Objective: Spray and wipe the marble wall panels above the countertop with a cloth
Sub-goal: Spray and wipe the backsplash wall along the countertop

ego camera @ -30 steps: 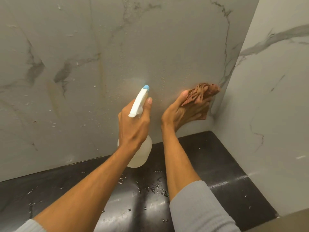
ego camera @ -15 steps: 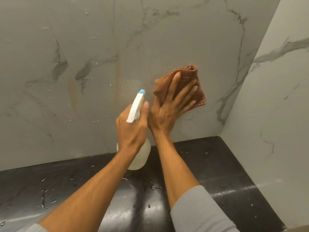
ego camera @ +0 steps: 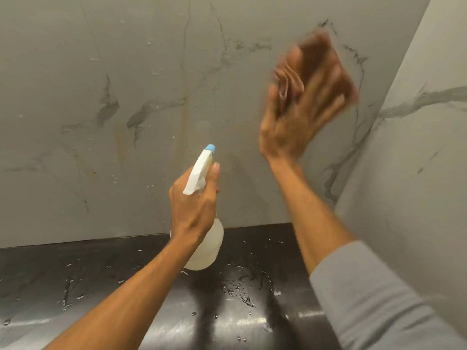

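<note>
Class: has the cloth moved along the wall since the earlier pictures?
Yes. The cloth has climbed the back wall panel, higher above the countertop, under the right hand.

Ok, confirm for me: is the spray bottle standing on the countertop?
No, the left hand holds the spray bottle up above the black countertop.

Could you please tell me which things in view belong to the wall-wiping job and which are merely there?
In use:
- spray bottle, gripped in the left hand
- brown cloth, pressed flat on the marble wall panel by the right hand
- side panel

Merely there:
- black countertop
- water droplets on it
</note>
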